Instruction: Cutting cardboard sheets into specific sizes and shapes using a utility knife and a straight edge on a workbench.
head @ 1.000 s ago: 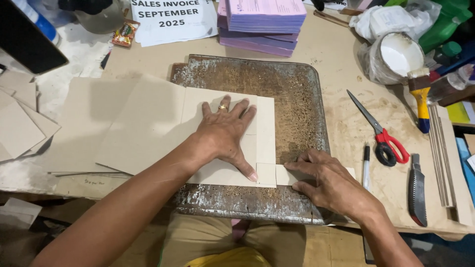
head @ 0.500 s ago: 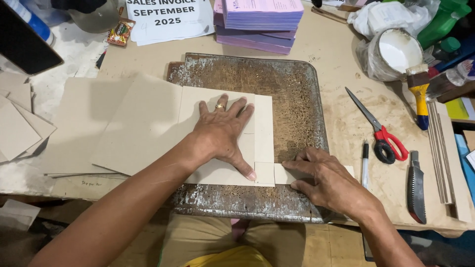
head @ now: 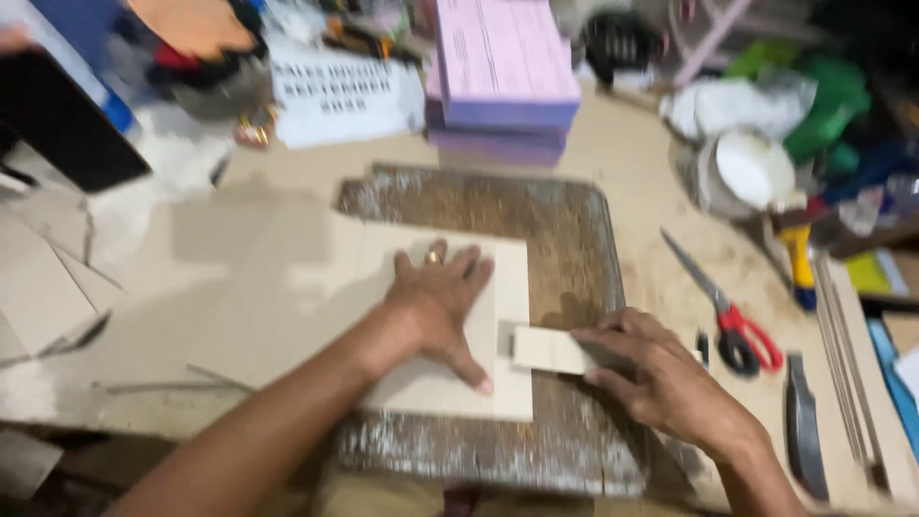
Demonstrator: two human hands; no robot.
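Fingers of my left hand (head: 442, 304) are spread flat, palm down, pinning the cardboard sheet (head: 287, 306) against the worn cutting board (head: 565, 239); nothing is gripped there, only pressed. My right hand (head: 661, 378) has its fingertips closed lightly around a small cardboard strip (head: 548, 349), which lies just off the sheet's right edge, between the two hands and touching the right one. I read the strip's long axis as running left to right, roughly square to the sheet's edge, with its near end almost under my left fingertips. The right hand is clearly the nearer and has it already.

Further right on the table lie red-handled scissors (head: 723, 311), a dark-handled blade (head: 806, 431) and a yellow-handled tool (head: 797, 263), all well apart from the strip. A purple stack of pads (head: 503, 81) sits beyond the board.

Motion blur softens everything, so I cannot tell whether the strip is fully cut free or joined to the sheet. My right palm hides the strip's far end.
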